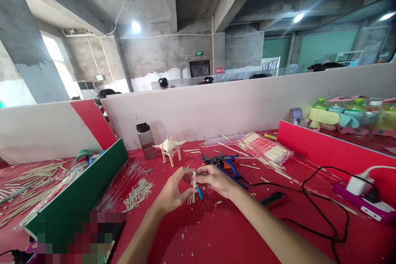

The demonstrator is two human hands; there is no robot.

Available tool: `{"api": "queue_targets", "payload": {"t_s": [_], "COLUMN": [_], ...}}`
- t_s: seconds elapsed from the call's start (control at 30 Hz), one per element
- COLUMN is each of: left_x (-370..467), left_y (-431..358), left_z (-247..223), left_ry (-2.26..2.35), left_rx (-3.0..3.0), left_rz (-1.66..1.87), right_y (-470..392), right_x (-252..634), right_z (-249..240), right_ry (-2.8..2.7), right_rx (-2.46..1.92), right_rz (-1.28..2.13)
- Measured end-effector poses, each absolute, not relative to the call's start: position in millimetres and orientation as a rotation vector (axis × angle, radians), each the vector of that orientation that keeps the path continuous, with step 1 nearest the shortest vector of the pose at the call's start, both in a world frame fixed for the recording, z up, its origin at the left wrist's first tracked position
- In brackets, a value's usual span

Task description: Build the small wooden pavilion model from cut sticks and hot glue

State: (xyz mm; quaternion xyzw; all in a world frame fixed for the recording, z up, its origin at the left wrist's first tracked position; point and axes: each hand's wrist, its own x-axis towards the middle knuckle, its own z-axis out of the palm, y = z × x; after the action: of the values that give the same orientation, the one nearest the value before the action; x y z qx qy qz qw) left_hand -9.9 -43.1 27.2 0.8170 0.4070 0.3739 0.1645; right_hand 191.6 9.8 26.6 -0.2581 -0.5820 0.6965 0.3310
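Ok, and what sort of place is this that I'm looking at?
Probably a handicraft workshop: a red worktable walled off by a low white partition, what looks like a glue gun lying on it, and a small pavilion-like model standing nearby.

Green sign (199, 53), red sign (219, 70), lettering unreadable

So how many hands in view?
2: left hand and right hand, both at the upright sticks, in front of the stick pavilion. Others may be hidden behind the white partition.
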Motion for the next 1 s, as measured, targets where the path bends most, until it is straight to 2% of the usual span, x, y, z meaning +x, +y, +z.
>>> {"api": "queue_targets", "payload": {"t_s": [0.47, 1.0], "left_x": [-3, -3], "left_y": [-45, -44], "left_z": [28, 24], "left_ry": [1.084, 1.064], "left_rx": [2.155, 2.16], "left_rz": [1.152, 1.176], "right_y": [14, 17], "right_x": [194, 193], "right_z": [20, 17], "right_ry": [-1.376, -1.369], "right_rx": [-0.545, -0.481], "right_rz": [2.027, 2.052]}}
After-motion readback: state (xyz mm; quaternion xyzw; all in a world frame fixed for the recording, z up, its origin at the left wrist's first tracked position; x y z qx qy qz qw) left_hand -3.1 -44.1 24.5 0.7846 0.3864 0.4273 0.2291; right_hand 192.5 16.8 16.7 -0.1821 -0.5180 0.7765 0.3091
